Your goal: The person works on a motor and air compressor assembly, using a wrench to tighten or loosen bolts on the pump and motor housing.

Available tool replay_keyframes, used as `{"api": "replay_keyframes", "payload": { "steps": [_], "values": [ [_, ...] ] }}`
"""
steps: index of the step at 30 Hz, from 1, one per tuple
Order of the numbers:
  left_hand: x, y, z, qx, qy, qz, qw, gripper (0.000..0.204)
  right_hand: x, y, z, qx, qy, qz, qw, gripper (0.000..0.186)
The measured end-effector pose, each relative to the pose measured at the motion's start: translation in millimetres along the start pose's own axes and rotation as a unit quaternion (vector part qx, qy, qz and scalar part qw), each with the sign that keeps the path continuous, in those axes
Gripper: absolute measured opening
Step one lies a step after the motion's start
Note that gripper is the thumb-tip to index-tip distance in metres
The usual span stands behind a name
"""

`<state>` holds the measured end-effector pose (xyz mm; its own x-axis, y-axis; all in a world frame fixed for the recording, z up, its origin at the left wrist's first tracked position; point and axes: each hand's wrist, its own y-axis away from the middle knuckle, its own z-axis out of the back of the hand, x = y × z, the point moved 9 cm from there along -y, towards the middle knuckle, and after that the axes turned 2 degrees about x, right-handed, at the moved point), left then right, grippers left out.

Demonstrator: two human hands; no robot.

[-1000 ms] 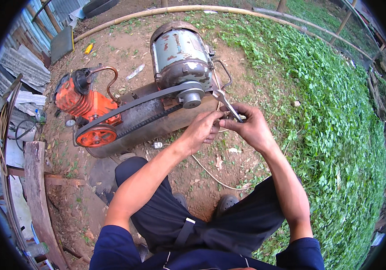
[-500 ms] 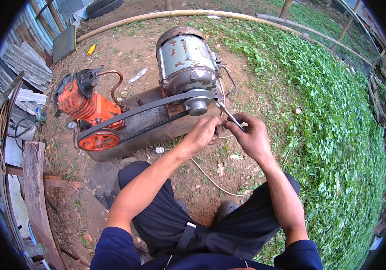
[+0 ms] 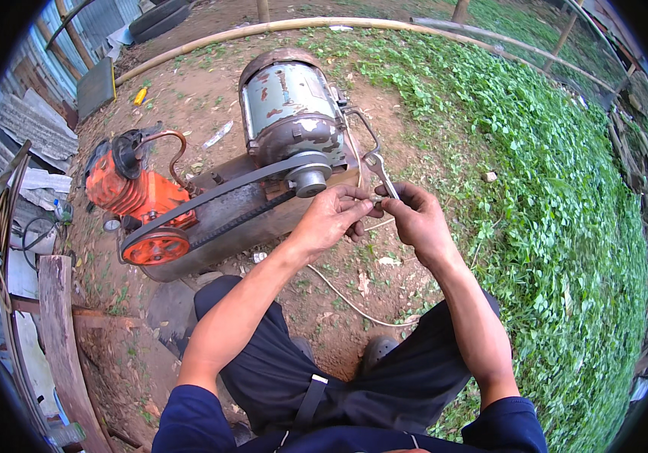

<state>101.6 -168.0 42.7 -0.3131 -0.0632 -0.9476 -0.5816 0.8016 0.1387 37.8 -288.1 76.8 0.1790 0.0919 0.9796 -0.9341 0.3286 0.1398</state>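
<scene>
My right hand (image 3: 421, 220) is closed round a metal wrench (image 3: 382, 174), whose open jaw points up and away from me. Close beside it, my left hand (image 3: 327, 220) pinches a small metal piece (image 3: 376, 201) too small to name; the right fingertips meet it as well. Just beyond both hands stands a worn grey electric motor (image 3: 286, 98) with a silver pulley (image 3: 309, 181). A black belt (image 3: 241, 175) runs from that pulley to the orange wheel (image 3: 155, 247) of an orange compressor pump (image 3: 139, 189). Motor and pump sit on a long dull tank (image 3: 222, 240).
A pale cord (image 3: 347, 300) curves over the dirt in front of my feet. Leafy green plants (image 3: 550, 249) cover the right side. Weathered boards (image 3: 58, 325) and scrap sheets (image 3: 35, 124) line the left. A bamboo pole (image 3: 279, 28) lies across the far side.
The wrench stands more upright and its open jaw has come into view. My hands stay together at the small piece. The view has shifted slightly, so the machine appears farther left.
</scene>
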Motion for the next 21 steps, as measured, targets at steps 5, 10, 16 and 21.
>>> {"api": "replay_keyframes", "payload": {
  "steps": [5, 10, 16, 21],
  "values": [
    [-4, -3, -5, -0.012, -0.005, -0.001, 1.000, 0.026, 5, 6, 14, -0.038, 0.022, 0.019, 0.999, 0.023],
    [-1, -6, -3, -0.027, 0.067, -0.029, 0.997, 0.028, 23, 16, 15, -0.060, 0.012, 0.026, 0.998, 0.018],
    [-1, -9, -7, -0.036, 0.086, -0.022, 0.995, 0.032, 23, 14, 18, -0.049, 0.053, 0.111, 0.991, 0.019],
    [1, -8, -10, -0.034, 0.090, -0.014, 0.995, 0.030, 19, 13, 23, -0.070, 0.074, 0.130, 0.986, 0.020]
  ]
}}
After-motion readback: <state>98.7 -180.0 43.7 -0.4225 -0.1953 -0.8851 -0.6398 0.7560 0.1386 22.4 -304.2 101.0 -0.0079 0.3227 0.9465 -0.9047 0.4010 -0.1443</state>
